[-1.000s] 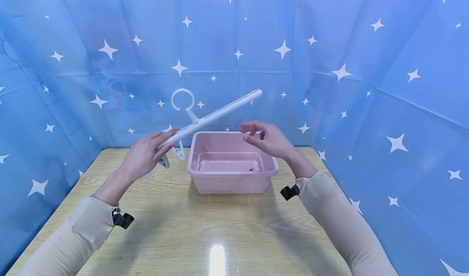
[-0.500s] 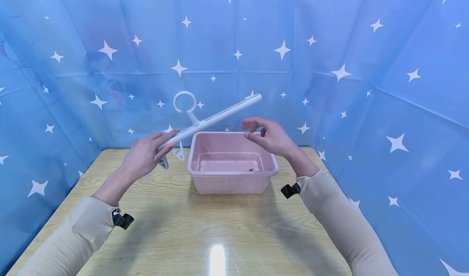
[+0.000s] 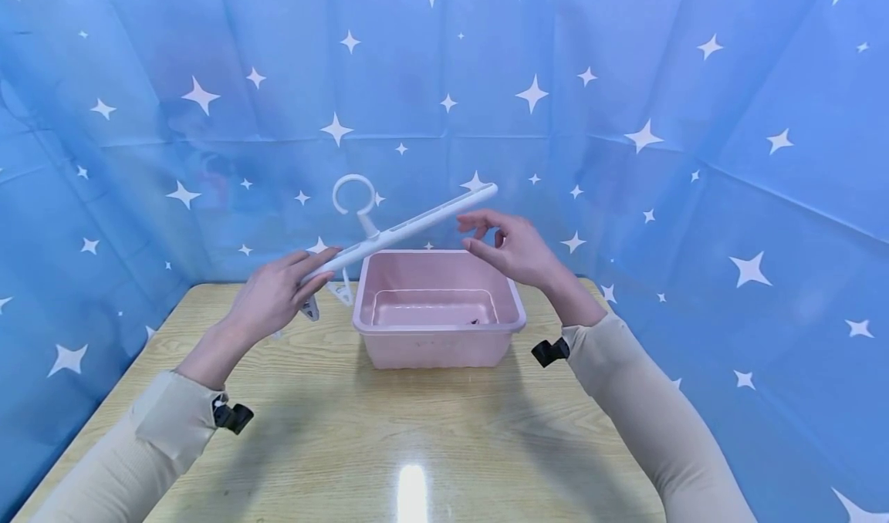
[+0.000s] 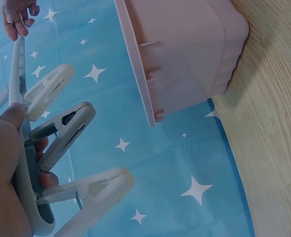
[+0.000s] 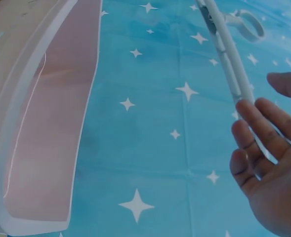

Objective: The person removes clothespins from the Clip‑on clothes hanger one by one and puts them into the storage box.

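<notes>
My left hand [image 3: 274,291] grips the left end of a white clip hanger [image 3: 417,224], holding it above the table. The bar slants up to the right, with its round hook [image 3: 354,177] on top. Several clips hang below the bar; in the left wrist view a grey clip [image 4: 66,133] sits between white ones, beside my fingers. My right hand [image 3: 510,249] hovers over the right rim of a pink basin [image 3: 437,347], close to the hanger's far end. Its fingers are loosely bent and hold nothing; the right wrist view shows the palm [image 5: 283,197] bare.
The basin stands toward the back of the wooden table [image 3: 389,438]. A small dark spot [image 3: 475,322] shows inside it. A blue curtain [image 3: 444,60] with white stars surrounds the table at the back and both sides.
The hanger's right end has dipped and its hook has shifted slightly right. My right hand has risen a little. The left hand stays in nearly the same place.
</notes>
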`<state>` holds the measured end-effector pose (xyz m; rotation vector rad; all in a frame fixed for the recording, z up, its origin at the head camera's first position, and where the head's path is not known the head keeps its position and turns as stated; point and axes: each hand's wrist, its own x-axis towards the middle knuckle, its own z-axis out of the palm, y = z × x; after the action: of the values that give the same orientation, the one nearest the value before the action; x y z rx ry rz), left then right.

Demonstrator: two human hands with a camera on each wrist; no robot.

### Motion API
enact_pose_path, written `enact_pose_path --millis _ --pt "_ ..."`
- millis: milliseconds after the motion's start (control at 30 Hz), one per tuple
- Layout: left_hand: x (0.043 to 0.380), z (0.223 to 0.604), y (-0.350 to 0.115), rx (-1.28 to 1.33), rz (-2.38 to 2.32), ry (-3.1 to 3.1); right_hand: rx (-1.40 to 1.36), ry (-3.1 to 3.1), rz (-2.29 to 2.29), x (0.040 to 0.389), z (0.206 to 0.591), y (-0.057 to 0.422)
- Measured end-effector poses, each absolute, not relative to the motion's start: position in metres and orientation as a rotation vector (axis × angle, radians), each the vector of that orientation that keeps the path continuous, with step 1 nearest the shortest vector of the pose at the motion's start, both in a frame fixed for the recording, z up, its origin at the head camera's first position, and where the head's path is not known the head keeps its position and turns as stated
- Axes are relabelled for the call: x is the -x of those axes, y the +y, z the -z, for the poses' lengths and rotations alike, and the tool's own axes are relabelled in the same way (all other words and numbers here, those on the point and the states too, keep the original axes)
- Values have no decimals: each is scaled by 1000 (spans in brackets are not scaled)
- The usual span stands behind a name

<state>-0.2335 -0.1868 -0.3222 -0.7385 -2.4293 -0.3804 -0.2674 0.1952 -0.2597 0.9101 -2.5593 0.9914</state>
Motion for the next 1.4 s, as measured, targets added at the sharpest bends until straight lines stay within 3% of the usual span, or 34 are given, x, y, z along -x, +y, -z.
enact_pose_path --millis 1400 --pt "234 326 -189 814 341 -2460 -914 -2486 -821 268 252 190"
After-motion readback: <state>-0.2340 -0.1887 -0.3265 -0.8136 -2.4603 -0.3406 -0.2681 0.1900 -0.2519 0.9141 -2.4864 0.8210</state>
